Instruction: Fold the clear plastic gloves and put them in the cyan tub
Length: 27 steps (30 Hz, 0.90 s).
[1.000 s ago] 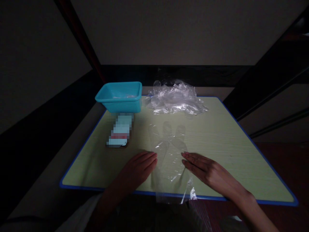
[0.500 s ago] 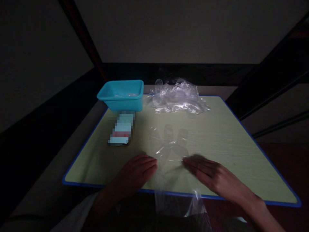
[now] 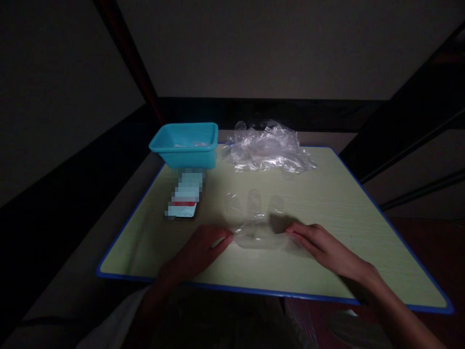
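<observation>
At the lower centre of the frame, a clear plastic glove [image 3: 258,241] is pinched at opposite sides by the left hand [image 3: 203,248] and right hand [image 3: 321,244].

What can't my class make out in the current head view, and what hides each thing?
All in the head view:
- Phone: most of its screen, covered by pixelation.
- Turquoise tub: what the pale contents are; too dim, and the near wall hides the bottom.
- Glove pile: how many gloves; clear layers overlap.
- Clear plastic glove: its cuff's exact outline, lost to transparency and blur.
- Left hand: some fingers, hidden behind the hand itself.
</observation>
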{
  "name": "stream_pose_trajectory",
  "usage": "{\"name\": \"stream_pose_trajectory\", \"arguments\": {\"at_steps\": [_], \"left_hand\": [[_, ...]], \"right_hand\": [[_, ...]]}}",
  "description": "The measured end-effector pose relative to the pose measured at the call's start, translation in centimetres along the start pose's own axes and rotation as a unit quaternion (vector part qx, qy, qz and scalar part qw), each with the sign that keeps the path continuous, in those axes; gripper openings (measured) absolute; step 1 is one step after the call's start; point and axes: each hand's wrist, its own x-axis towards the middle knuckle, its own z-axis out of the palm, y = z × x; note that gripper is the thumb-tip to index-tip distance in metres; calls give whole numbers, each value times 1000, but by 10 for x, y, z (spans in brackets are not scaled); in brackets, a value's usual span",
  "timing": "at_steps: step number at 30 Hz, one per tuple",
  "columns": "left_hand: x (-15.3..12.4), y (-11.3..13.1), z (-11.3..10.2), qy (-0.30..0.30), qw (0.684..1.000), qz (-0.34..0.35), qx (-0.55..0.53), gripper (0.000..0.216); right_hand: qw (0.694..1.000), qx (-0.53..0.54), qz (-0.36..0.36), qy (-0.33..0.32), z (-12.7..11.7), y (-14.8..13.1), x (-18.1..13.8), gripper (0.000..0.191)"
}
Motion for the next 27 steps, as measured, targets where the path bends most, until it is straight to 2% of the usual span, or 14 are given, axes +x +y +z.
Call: {"name": "stream_pose_trajectory", "arguments": {"at_steps": [6, 11, 14, 18, 22, 27], "left_hand": [[11, -3, -2, -24, 995, -67, -65, 30], [18, -7, 1, -2, 986, -94, -135, 30], [24, -4, 3, 0, 983, -123, -137, 27], [30, -1, 4, 15, 987, -139, -76, 27], [33, -5, 11, 30, 982, -143, -118, 11], [36, -7, 21, 49, 977, -178, -105, 29]], "right_hand": [[995, 91, 36, -1, 2, 12, 16, 23], [983, 168, 72, 21, 8, 18, 25, 18], [980, 186, 70, 2, 9, 18, 30, 21], [975, 189, 110, 21, 12, 16, 34, 22], [974, 159, 152, 61, 19, 14, 35, 19], [972, 82, 191, 112, 26, 10, 34, 15]]}}
